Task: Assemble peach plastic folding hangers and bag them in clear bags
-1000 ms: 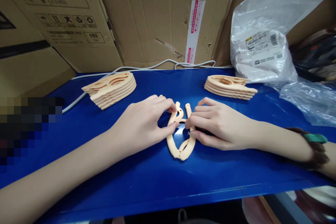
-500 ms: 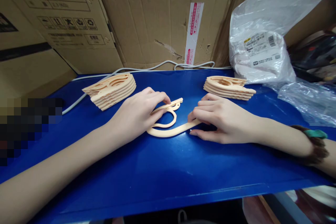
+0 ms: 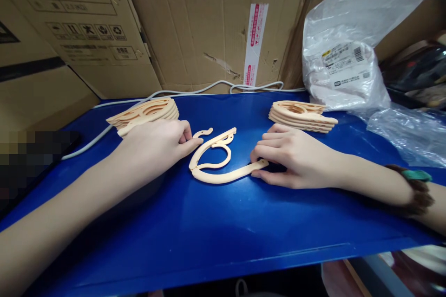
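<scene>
1. Cardboard boxes (image 3: 202, 32) printed with red and black markings stand along the far side of a glossy blue table (image 3: 209, 241); a pale cable (image 3: 195, 90) runs along their base.
2. On the table's far right sits a crumpled clear plastic bag (image 3: 343, 72) with a printed label.
3. Two stacks of cream folding hangers lie farther back: the left stack (image 3: 156, 110), partly hidden by the left hand, and the right stack (image 3: 296, 116).
4. Mid-table, between the hands, one cream folding hanger (image 3: 223, 177) lies opened, its two arms meeting at a joint on the left.
5. The left hand (image 3: 160, 141) pinches the near end of a small curved hook piece (image 3: 206, 132) between thumb and index finger, just beyond the hanger; its other fingers curl, partly hidden.
6. The right hand (image 3: 292, 155) pinches the near arm's right end between thumb and fingers, the remaining fingers bent close together.
</scene>
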`<state>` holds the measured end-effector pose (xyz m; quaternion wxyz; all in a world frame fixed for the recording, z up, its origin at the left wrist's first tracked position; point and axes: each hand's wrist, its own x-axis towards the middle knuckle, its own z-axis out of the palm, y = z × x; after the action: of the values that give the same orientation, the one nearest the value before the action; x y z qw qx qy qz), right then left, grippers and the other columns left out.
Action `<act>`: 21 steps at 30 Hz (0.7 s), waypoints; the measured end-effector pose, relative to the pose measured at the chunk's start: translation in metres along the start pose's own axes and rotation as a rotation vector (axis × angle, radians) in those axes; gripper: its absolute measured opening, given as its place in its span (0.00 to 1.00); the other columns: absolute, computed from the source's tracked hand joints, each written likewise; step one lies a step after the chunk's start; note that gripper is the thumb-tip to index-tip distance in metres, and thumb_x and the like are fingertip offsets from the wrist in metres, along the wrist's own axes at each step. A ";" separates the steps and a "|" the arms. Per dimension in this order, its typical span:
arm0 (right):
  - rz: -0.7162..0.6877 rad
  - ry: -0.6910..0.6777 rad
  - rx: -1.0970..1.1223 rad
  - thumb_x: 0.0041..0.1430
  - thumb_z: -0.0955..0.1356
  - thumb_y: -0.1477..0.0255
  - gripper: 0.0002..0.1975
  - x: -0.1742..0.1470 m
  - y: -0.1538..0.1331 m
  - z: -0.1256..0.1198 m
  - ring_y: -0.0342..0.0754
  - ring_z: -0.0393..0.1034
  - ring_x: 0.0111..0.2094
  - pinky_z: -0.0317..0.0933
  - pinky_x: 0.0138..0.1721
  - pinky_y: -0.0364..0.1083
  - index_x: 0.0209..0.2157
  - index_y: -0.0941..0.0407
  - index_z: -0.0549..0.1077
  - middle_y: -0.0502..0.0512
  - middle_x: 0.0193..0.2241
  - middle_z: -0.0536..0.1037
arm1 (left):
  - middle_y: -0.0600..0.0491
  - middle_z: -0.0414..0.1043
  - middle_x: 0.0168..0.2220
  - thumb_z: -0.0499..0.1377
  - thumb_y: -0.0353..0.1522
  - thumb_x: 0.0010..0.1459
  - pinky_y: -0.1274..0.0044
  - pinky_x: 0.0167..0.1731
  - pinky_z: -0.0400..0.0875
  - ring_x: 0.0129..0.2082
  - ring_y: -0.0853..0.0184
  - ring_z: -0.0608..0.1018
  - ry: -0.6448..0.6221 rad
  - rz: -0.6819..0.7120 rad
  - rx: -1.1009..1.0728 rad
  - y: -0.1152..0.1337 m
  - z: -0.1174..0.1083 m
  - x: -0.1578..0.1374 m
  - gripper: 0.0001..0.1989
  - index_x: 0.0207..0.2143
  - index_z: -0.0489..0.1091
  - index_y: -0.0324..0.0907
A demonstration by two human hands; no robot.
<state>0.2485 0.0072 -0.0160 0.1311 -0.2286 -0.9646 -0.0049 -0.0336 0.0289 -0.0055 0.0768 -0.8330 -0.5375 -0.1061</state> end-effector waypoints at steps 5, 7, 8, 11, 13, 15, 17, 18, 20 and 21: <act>-0.012 -0.013 0.004 0.66 0.63 0.67 0.10 0.000 0.001 -0.002 0.46 0.67 0.29 0.54 0.41 0.48 0.34 0.57 0.72 0.53 0.29 0.77 | 0.54 0.73 0.20 0.55 0.48 0.59 0.75 0.15 0.55 0.18 0.64 0.72 -0.009 -0.046 0.018 -0.005 0.002 0.002 0.18 0.23 0.69 0.47; -0.016 -0.013 0.003 0.66 0.64 0.68 0.09 0.000 0.002 -0.002 0.46 0.67 0.29 0.54 0.41 0.48 0.34 0.56 0.72 0.53 0.29 0.78 | 0.55 0.71 0.18 0.57 0.46 0.57 0.76 0.15 0.54 0.17 0.65 0.70 0.002 -0.046 0.006 -0.005 0.002 0.002 0.18 0.21 0.68 0.47; -0.018 -0.013 0.004 0.66 0.63 0.68 0.09 0.000 0.002 -0.002 0.46 0.68 0.30 0.54 0.41 0.48 0.34 0.56 0.72 0.53 0.29 0.78 | 0.55 0.71 0.18 0.57 0.45 0.57 0.76 0.15 0.53 0.17 0.65 0.70 -0.001 -0.055 0.000 -0.004 0.002 0.002 0.17 0.20 0.67 0.46; -0.019 -0.012 0.003 0.68 0.62 0.68 0.11 0.001 0.001 0.000 0.46 0.70 0.31 0.55 0.41 0.48 0.36 0.57 0.73 0.53 0.30 0.78 | 0.53 0.71 0.21 0.57 0.43 0.57 0.74 0.18 0.53 0.20 0.64 0.70 0.001 -0.122 -0.022 0.004 -0.004 0.003 0.15 0.22 0.66 0.46; -0.013 -0.001 0.012 0.69 0.61 0.68 0.12 0.001 -0.002 0.001 0.46 0.71 0.32 0.56 0.41 0.48 0.38 0.58 0.73 0.54 0.30 0.78 | 0.53 0.71 0.23 0.56 0.42 0.59 0.74 0.20 0.52 0.22 0.64 0.70 0.053 -0.146 -0.063 0.012 -0.011 0.003 0.14 0.23 0.64 0.46; -0.006 0.014 0.048 0.68 0.63 0.66 0.13 0.001 -0.005 0.001 0.46 0.71 0.32 0.57 0.40 0.47 0.44 0.58 0.73 0.53 0.30 0.78 | 0.54 0.68 0.23 0.53 0.43 0.61 0.73 0.21 0.52 0.22 0.66 0.68 0.119 -0.114 -0.134 0.021 -0.016 0.003 0.16 0.24 0.62 0.45; -0.009 0.041 0.085 0.67 0.64 0.62 0.19 0.001 -0.009 0.001 0.47 0.71 0.33 0.59 0.39 0.47 0.54 0.59 0.68 0.53 0.31 0.78 | 0.56 0.65 0.21 0.51 0.43 0.64 0.74 0.22 0.52 0.22 0.67 0.66 0.133 -0.041 -0.233 0.028 -0.019 0.001 0.18 0.23 0.60 0.44; -0.012 0.063 0.090 0.67 0.64 0.61 0.23 0.001 -0.010 0.000 0.47 0.71 0.34 0.60 0.39 0.47 0.58 0.59 0.64 0.54 0.33 0.78 | 0.57 0.64 0.20 0.51 0.43 0.65 0.74 0.22 0.53 0.21 0.68 0.66 0.117 0.002 -0.292 0.031 -0.019 0.000 0.19 0.23 0.60 0.44; -0.008 0.110 0.072 0.67 0.64 0.61 0.28 0.001 -0.010 0.000 0.49 0.71 0.37 0.61 0.40 0.48 0.64 0.58 0.57 0.58 0.40 0.78 | 0.58 0.65 0.21 0.51 0.42 0.65 0.75 0.23 0.55 0.21 0.70 0.66 0.057 0.094 -0.407 0.037 -0.017 -0.004 0.18 0.24 0.63 0.43; 0.001 0.131 0.063 0.67 0.63 0.61 0.30 0.001 -0.010 -0.001 0.50 0.71 0.40 0.62 0.41 0.48 0.65 0.58 0.55 0.60 0.45 0.77 | 0.58 0.66 0.22 0.51 0.41 0.66 0.76 0.23 0.56 0.21 0.70 0.66 0.025 0.142 -0.452 0.040 -0.015 -0.006 0.17 0.26 0.65 0.43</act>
<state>0.2437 -0.0017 -0.0147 0.2009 -0.2241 -0.9536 0.0108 -0.0011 0.0040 0.0070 -0.0977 -0.8635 -0.4390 -0.2283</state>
